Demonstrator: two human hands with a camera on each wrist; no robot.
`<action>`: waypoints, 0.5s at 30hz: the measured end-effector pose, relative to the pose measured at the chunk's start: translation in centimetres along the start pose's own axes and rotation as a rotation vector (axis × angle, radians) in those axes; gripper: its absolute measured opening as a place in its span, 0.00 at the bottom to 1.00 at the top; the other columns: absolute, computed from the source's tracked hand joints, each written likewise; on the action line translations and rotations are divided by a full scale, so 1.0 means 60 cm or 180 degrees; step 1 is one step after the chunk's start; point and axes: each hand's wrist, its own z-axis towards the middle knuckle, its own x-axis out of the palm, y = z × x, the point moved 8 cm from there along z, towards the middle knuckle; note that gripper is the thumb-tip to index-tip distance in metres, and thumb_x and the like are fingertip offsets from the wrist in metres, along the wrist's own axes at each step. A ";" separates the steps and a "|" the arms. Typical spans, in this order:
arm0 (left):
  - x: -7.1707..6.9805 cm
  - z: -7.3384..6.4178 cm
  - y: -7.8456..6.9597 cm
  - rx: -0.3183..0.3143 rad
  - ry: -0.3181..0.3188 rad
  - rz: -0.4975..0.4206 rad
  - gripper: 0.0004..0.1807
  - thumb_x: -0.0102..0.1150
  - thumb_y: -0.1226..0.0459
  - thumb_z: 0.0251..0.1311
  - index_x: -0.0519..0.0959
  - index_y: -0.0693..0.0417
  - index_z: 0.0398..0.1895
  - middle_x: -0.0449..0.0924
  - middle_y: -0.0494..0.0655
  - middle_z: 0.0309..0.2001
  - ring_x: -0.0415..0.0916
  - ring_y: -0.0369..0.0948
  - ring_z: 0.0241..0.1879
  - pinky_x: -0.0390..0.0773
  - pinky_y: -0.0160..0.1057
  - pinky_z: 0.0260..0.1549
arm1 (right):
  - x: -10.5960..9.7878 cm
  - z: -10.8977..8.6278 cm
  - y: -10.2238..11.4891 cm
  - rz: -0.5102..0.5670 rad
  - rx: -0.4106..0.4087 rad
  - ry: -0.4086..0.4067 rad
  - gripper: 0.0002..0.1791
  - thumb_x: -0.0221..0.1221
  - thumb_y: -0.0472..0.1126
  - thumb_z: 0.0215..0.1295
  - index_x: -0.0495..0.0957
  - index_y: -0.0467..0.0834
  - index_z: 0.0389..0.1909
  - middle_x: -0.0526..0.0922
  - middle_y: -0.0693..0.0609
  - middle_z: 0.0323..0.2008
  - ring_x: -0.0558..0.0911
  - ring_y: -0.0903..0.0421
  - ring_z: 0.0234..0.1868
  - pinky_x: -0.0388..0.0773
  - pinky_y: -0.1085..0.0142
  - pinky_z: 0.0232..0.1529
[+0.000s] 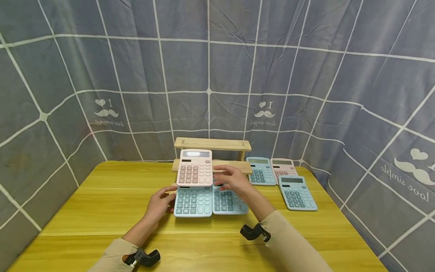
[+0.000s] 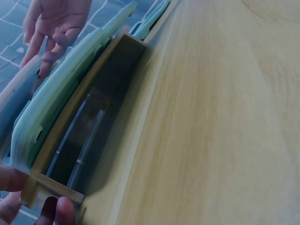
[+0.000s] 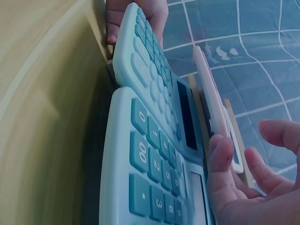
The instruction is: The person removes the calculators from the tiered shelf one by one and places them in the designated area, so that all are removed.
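Your left hand (image 1: 159, 204) grips the wooden rack's (image 1: 212, 144) lower left end, mostly hidden beneath the blue calculators (image 1: 193, 201), while your right hand (image 1: 234, 180) hovers open-fingered beside the pink calculator (image 1: 195, 167) propped above them.

Smooth matt plastic on pink calculator (image 1: 194, 168) and pale blue calculators (image 1: 193, 201). Pale unvarnished wood on stepped rack (image 1: 212, 144). Yellow wood-grain tabletop (image 1: 102, 204), slight sheen. Matt grey cloth backdrop (image 1: 136, 64), creased, at 12 o'clock.
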 end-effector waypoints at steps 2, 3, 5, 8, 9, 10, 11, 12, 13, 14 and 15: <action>0.000 0.000 -0.001 0.0001 0.0000 0.0002 0.19 0.54 0.64 0.71 0.77 0.55 0.63 0.79 0.54 0.44 0.79 0.41 0.37 0.82 0.37 0.30 | 0.004 0.002 -0.001 -0.0012 0.0002 -0.0008 0.25 0.58 0.36 0.71 0.71 0.39 0.68 0.79 0.35 0.58 0.86 0.52 0.42 0.85 0.59 0.41; 0.000 -0.001 -0.001 0.0003 0.0000 0.0003 0.19 0.54 0.64 0.71 0.77 0.55 0.63 0.79 0.54 0.44 0.79 0.41 0.37 0.82 0.37 0.30 | 0.006 0.003 -0.002 -0.0015 0.0010 -0.0010 0.25 0.58 0.36 0.72 0.71 0.39 0.68 0.79 0.36 0.58 0.86 0.52 0.41 0.85 0.59 0.41; 0.000 -0.002 -0.002 0.0005 0.0001 0.0005 0.19 0.54 0.64 0.71 0.77 0.55 0.63 0.79 0.54 0.44 0.79 0.41 0.37 0.83 0.38 0.30 | 0.009 0.005 -0.004 -0.0021 0.0040 -0.0019 0.24 0.58 0.36 0.72 0.72 0.41 0.68 0.79 0.37 0.58 0.85 0.53 0.41 0.84 0.60 0.40; 0.000 -0.003 -0.002 0.0005 0.0007 0.0001 0.19 0.53 0.64 0.71 0.77 0.55 0.63 0.80 0.55 0.44 0.79 0.42 0.37 0.83 0.38 0.30 | 0.012 0.007 -0.009 -0.0040 0.0062 -0.0036 0.24 0.58 0.35 0.71 0.72 0.41 0.67 0.79 0.38 0.58 0.85 0.53 0.40 0.84 0.60 0.39; 0.000 -0.003 -0.002 0.0006 0.0006 -0.0005 0.19 0.53 0.64 0.71 0.77 0.55 0.63 0.80 0.55 0.44 0.79 0.42 0.37 0.83 0.38 0.30 | 0.013 0.008 -0.010 -0.0040 0.0066 -0.0034 0.24 0.58 0.35 0.71 0.73 0.41 0.67 0.79 0.38 0.58 0.85 0.53 0.40 0.84 0.60 0.40; 0.001 -0.003 -0.002 0.0005 0.0007 -0.0008 0.19 0.53 0.64 0.71 0.77 0.55 0.63 0.80 0.55 0.44 0.79 0.42 0.37 0.83 0.38 0.30 | 0.015 0.009 -0.011 -0.0042 0.0072 -0.0031 0.24 0.58 0.35 0.70 0.73 0.41 0.67 0.79 0.39 0.57 0.85 0.52 0.40 0.84 0.60 0.40; 0.001 -0.003 -0.002 0.0003 0.0006 -0.0007 0.19 0.53 0.64 0.71 0.77 0.55 0.63 0.80 0.55 0.44 0.80 0.42 0.37 0.83 0.38 0.30 | 0.017 0.009 -0.013 -0.0039 0.0076 -0.0020 0.24 0.58 0.34 0.70 0.73 0.41 0.67 0.79 0.39 0.57 0.85 0.52 0.40 0.84 0.60 0.41; 0.001 -0.003 -0.002 0.0001 0.0006 -0.0007 0.19 0.54 0.64 0.71 0.77 0.55 0.63 0.80 0.54 0.44 0.80 0.42 0.37 0.83 0.38 0.30 | 0.019 0.010 -0.013 -0.0035 0.0073 -0.0004 0.25 0.58 0.34 0.70 0.72 0.41 0.67 0.78 0.39 0.57 0.85 0.52 0.41 0.84 0.60 0.41; 0.001 -0.003 -0.002 0.0000 0.0007 -0.0009 0.19 0.54 0.64 0.71 0.77 0.55 0.63 0.80 0.54 0.44 0.80 0.42 0.37 0.83 0.38 0.30 | 0.021 0.010 -0.014 -0.0040 0.0072 0.0005 0.25 0.59 0.34 0.69 0.72 0.41 0.67 0.78 0.39 0.56 0.85 0.51 0.41 0.84 0.60 0.41; 0.001 -0.003 -0.002 -0.0002 0.0006 -0.0010 0.19 0.54 0.64 0.71 0.77 0.55 0.63 0.80 0.54 0.43 0.80 0.42 0.37 0.83 0.37 0.30 | 0.023 0.011 -0.015 -0.0026 0.0076 0.0016 0.25 0.59 0.33 0.69 0.72 0.41 0.67 0.78 0.39 0.55 0.85 0.51 0.41 0.84 0.60 0.42; 0.001 -0.002 -0.001 -0.0001 0.0003 -0.0009 0.19 0.54 0.64 0.71 0.77 0.55 0.63 0.80 0.54 0.43 0.80 0.42 0.37 0.83 0.37 0.30 | 0.025 0.011 -0.015 -0.0018 0.0067 0.0034 0.25 0.59 0.33 0.69 0.72 0.40 0.67 0.78 0.40 0.54 0.85 0.50 0.42 0.84 0.60 0.42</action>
